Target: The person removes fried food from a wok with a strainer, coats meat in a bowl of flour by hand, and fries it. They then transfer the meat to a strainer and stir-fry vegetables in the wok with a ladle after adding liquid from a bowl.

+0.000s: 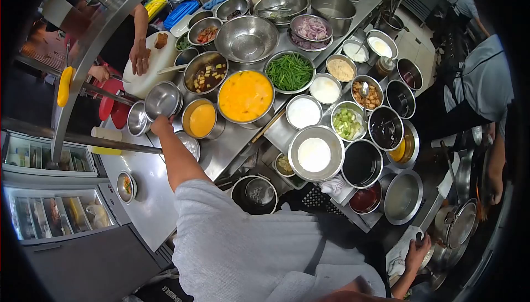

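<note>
At the left counter my left hand (162, 126) is closed on the near rim of a small metal bowl (163, 100), which is stacked with another. Beside it are an empty-looking metal bowl (138, 119) and a pot of orange liquid (201, 119). Low on the right, my right hand (418, 253) is closed next to a white cloth (402, 251), with a small dark object at its fingertips; what it grips is unclear. Metal pans (462, 225) lie just beyond it.
Bowls of beaten egg (245, 97), green beans (290, 72) and white powder (303, 112) crowd the centre. Another person's hand (139, 58) rests at a cutting board (157, 67). A co-worker (486, 76) stands at right. Open drawers (61, 214) are at lower left; a metal rail (124, 145) crosses there.
</note>
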Tool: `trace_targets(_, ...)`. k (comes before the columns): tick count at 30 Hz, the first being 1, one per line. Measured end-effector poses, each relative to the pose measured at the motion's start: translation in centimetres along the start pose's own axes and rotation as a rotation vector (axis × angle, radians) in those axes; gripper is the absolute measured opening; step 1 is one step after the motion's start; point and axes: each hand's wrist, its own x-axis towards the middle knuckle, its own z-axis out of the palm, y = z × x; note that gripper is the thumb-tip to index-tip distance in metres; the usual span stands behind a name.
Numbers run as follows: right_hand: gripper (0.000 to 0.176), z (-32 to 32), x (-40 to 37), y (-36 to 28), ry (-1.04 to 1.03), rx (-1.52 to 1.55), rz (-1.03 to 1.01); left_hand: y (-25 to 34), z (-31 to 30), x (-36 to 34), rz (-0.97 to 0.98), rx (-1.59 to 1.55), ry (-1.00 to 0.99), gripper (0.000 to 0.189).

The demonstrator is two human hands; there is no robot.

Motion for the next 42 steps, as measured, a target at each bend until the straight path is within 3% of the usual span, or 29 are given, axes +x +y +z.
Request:
trace_targets(1,0.060,0.5,-0.8,1.1,0.024,-0.033,-0.018,0.4,-0.5,0.2,0.006,-0.003,0.005,0.038)
trace_targets(3,0.061,0.4,-1.7,-0.9,-0.004,-0.034,0.058,1.4,-2.7,1.2,0.350,0.790,0.057,0.035)
trace_targets(5,0.062,0.0,-2.2,-1.2,-0.033,-0.045,0.087,1.7,-4.9,2.4,0.682,1.592,0.081,0.052)
trace_targets(6,0.063,0.3,-2.6,-1.4,-0.057,-0.041,0.121,0.2,-6.3,6.0,0.792,1.538,0.192,0.059)
trace_targets(8,0.065,0.6,-2.8,-0.3,-0.030,-0.186,0.038,1.6,-6.5,5.7,0.704,1.558,0.189,0.064)
trace_targets(9,0.065,1.0,-2.8,0.2,-0.016,-0.184,0.071,0.4,-6.7,9.6,0.740,1.560,0.244,0.065)
trace_targets(10,0.064,1.4,-2.7,0.7,0.004,-0.179,0.107,1.4,-5.5,8.8,0.685,1.606,0.226,0.065)
trace_targets(11,0.064,1.8,-2.4,1.3,0.015,-0.168,0.116,0.9,-4.4,9.0,0.776,1.500,0.361,0.061)
trace_targets(12,0.064,2.0,-2.1,1.4,0.026,-0.158,0.120,2.2,-3.4,4.6,0.799,1.449,0.213,0.052)
trace_targets(13,0.065,1.7,-1.7,-0.1,0.034,-0.062,0.166,3.2,-0.6,0.9,0.837,1.402,0.188,0.052)
trace_targets(15,0.064,1.8,-1.5,-0.7,0.069,0.021,0.150,4.4,3.4,-6.4,0.122,0.402,-0.537,0.025)
trace_targets(16,0.063,1.1,-1.6,-2.2,0.068,0.056,0.136,6.2,5.8,-15.0,0.132,0.336,-0.737,0.016)
trace_targets(18,0.062,1.0,-1.7,-2.9,0.113,0.068,0.130,10.5,10.7,-26.1,0.412,0.430,-1.276,0.009)
trace_targets(19,0.062,0.2,-1.6,-4.1,0.087,0.083,0.140,12.7,13.3,-30.3,0.559,0.418,-1.311,0.013)
trace_targets(21,0.061,-0.2,-2.2,-3.7,0.105,0.071,0.091,15.7,22.0,-33.6,1.007,0.145,-1.077,0.025)
trace_targets(22,0.061,-1.0,-2.6,-4.4,0.088,0.071,0.135,18.5,25.6,-35.5,1.457,0.055,-0.763,0.027)
trace_targets(23,0.060,-1.2,-3.3,-4.0,0.105,0.097,0.163,21.2,28.9,-37.5,1.286,0.045,-0.712,0.033)
trace_targets(24,0.059,-1.1,-4.1,-3.0,0.123,0.126,0.196,23.2,33.3,-37.0,1.538,0.144,-0.401,0.044)
trace_targets(25,0.057,0.0,-5.2,-0.6,0.195,0.126,0.248,25.0,38.0,-35.6,1.604,0.148,-0.274,0.054)
trace_targets(26,0.057,-1.5,-6.4,-2.5,0.134,0.114,0.342,26.2,41.4,-34.8,1.664,0.151,-0.142,0.065)
trace_targets(28,0.057,-0.1,-9.9,0.4,0.163,-0.116,0.332,27.7,42.7,-36.8,1.349,0.555,-0.155,0.077)
trace_targets(32,0.060,1.5,-15.7,2.0,0.053,-0.104,0.609,28.5,46.8,-34.3,1.297,0.669,-0.268,0.073)
trace_targets(34,0.061,2.0,-16.9,1.8,-0.034,-0.096,0.719,29.1,47.9,-33.0,1.214,0.566,-0.381,0.066)
trace_targets(36,0.062,1.9,-17.2,2.2,-0.124,-0.099,0.825,29.2,48.2,-32.2,1.235,0.555,-0.392,0.065)
trace_targets(39,0.062,3.1,-16.4,5.4,-0.145,-0.118,0.727,29.7,46.4,-32.4,1.401,0.550,-0.340,0.073)
trace_targets(42,0.059,3.8,-14.1,7.0,0.012,0.023,0.585,30.4,44.2,-33.1,1.491,0.521,-0.307,0.070)
